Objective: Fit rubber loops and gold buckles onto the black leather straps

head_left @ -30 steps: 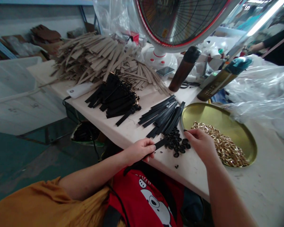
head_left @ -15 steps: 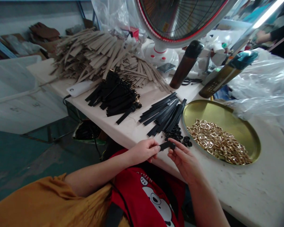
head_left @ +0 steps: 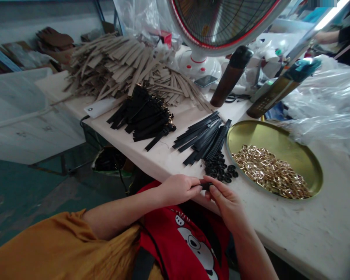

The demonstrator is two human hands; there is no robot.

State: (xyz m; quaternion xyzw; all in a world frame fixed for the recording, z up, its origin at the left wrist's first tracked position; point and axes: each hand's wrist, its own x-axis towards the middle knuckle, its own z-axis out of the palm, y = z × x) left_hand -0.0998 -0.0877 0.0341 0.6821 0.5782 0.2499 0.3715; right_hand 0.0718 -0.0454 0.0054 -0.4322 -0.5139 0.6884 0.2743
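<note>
My left hand [head_left: 182, 189] and my right hand [head_left: 225, 198] meet at the table's front edge, both closed on one short black strap [head_left: 205, 186]. Fingers cover most of the strap, and what lies at its right end is hidden. Just beyond my fingertips is a small heap of round black rings [head_left: 218, 167]. Behind the rings, flat black straps [head_left: 205, 138] are fanned out on the table. A pile of black straps with gold-coloured fittings [head_left: 146, 114] lies farther left. To the right, a round gold tray [head_left: 316, 171] holds many small gold-coloured metal buckles [head_left: 271, 169].
Beige strips [head_left: 113, 66] are heaped at the back left of the white table [head_left: 303, 229]. A fan [head_left: 204, 58], a brown bottle [head_left: 231, 77] and a second, leaning bottle [head_left: 274, 91] stand at the back. Plastic bags [head_left: 335, 101] lie at right; another person's arm [head_left: 328, 37] shows beyond.
My left hand has moved right, closer to my right hand, and less of the strap shows between them. The view has shifted slightly.
</note>
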